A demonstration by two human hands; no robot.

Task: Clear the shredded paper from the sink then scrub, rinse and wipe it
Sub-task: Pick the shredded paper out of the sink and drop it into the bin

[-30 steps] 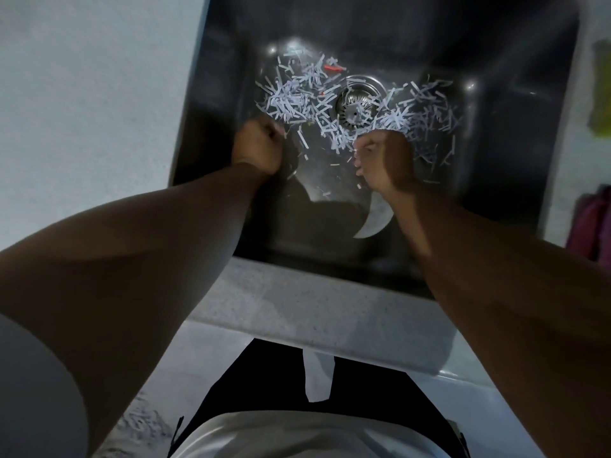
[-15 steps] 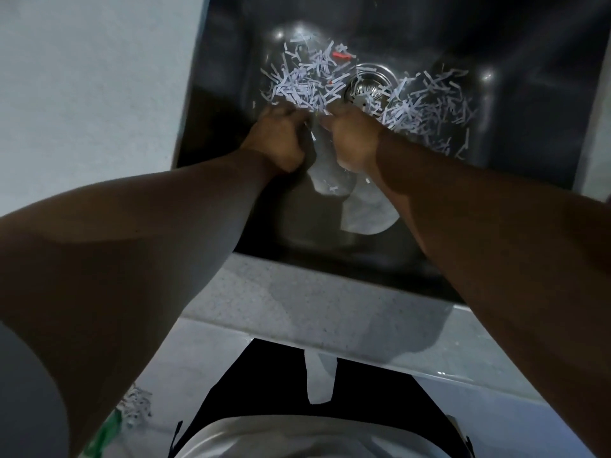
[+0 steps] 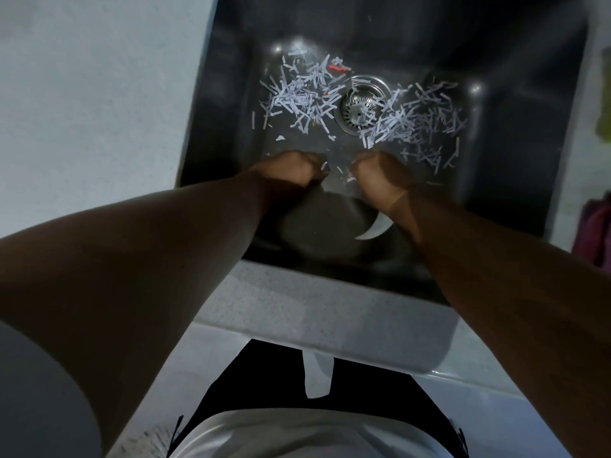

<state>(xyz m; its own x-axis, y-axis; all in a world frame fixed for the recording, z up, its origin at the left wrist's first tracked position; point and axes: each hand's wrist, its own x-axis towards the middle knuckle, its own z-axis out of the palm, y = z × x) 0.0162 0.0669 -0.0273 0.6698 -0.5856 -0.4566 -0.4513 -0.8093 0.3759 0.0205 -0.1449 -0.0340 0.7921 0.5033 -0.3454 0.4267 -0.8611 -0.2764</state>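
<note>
Shredded paper lies on the floor of the dark steel sink (image 3: 515, 133) in two heaps, a left heap (image 3: 297, 97) and a right heap (image 3: 416, 127), either side of the drain strainer (image 3: 358, 109). A red scrap (image 3: 339, 69) sits at the far edge of the left heap. My left hand (image 3: 287, 170) and my right hand (image 3: 383, 173) are curled into fists on the sink floor, just short of the heaps. Each grips one far corner of a pale thin sheet (image 3: 373, 229) that spreads toward me, mostly in shadow. A few loose shreds lie between the fists.
A speckled grey counter (image 3: 314, 312) fronts the sink and a pale counter (image 3: 99, 94) runs along its left. At the right edge are a pink cloth (image 3: 595, 233) and a yellow-green object (image 3: 605, 120).
Half a second ago my fists were pressed together at the near edge of the shreds. They have now drawn back toward me and apart, still closed on the sheet.
</note>
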